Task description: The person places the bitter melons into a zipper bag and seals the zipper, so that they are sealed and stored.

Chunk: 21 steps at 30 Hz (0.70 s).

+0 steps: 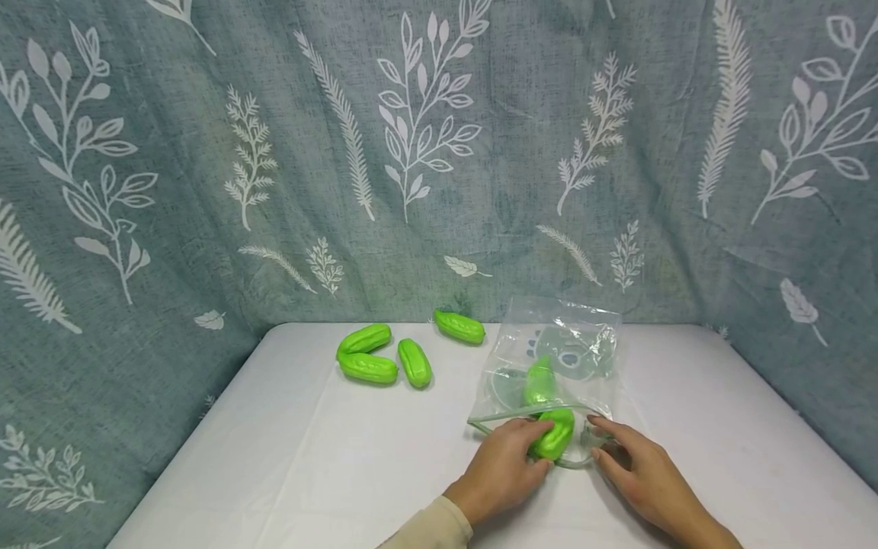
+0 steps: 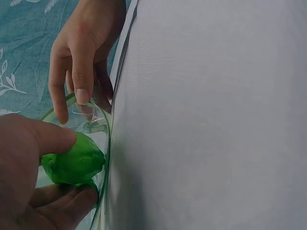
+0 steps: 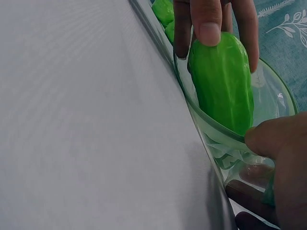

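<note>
My left hand [image 1: 504,465] grips a shiny green cucumber [image 1: 555,435], with the thumb on one side and fingers on the other. The cucumber is in the mouth of a clear zip bag [image 1: 507,320] with a printed cartoon pattern. Deeper in the bag lies another green cucumber [image 1: 539,381], seen through the plastic. At the bag's right side, my right hand [image 1: 638,465] holds the rim between thumb and fingers. From the right wrist, the gripped cucumber [image 3: 223,86] shows ridged sides inside the spread opening, and the right thumb touches the greenish rim [image 3: 218,127].
Left of the bag, several green cucumbers lie on the white table [image 1: 288,457]: two meeting at their ends [image 1: 366,367], one beside them [image 1: 414,364], and one near the back edge [image 1: 459,327]. A leaf-patterned curtain [image 1: 439,252] hangs behind and along the sides.
</note>
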{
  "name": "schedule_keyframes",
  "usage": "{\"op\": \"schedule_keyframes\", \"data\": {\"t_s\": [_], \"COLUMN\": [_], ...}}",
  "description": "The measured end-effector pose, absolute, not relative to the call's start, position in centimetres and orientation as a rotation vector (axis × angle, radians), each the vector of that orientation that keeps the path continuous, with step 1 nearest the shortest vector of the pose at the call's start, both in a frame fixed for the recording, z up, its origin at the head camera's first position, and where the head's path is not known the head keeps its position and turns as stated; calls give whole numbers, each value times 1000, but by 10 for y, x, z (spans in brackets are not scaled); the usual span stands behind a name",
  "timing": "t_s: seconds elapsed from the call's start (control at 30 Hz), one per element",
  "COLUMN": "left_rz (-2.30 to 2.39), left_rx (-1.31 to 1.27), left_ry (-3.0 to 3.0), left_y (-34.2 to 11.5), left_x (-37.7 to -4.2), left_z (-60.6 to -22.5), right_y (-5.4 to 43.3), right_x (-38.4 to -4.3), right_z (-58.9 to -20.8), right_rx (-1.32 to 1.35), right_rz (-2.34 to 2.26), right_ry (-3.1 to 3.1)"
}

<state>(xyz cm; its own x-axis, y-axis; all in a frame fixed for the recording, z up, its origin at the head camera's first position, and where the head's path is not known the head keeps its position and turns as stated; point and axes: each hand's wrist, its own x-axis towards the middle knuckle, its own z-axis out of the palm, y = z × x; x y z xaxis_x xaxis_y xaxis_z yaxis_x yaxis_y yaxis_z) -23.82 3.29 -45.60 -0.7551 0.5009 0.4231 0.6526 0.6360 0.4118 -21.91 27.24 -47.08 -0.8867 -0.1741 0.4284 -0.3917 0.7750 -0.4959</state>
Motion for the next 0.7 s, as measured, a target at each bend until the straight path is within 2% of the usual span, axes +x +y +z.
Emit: {"op": "schedule_keyframes", "data": {"t_s": [0.7], "left_rz": [-742], "left_rx": [-860], "left_ry": [-2583], "left_y": [29], "left_x": [-235], "left_z": [-454], "right_y": [273], "right_x": [-219], "right_z": [-472], "right_rx": [443], "right_rz": [844], "right_ry": [-2578]}}
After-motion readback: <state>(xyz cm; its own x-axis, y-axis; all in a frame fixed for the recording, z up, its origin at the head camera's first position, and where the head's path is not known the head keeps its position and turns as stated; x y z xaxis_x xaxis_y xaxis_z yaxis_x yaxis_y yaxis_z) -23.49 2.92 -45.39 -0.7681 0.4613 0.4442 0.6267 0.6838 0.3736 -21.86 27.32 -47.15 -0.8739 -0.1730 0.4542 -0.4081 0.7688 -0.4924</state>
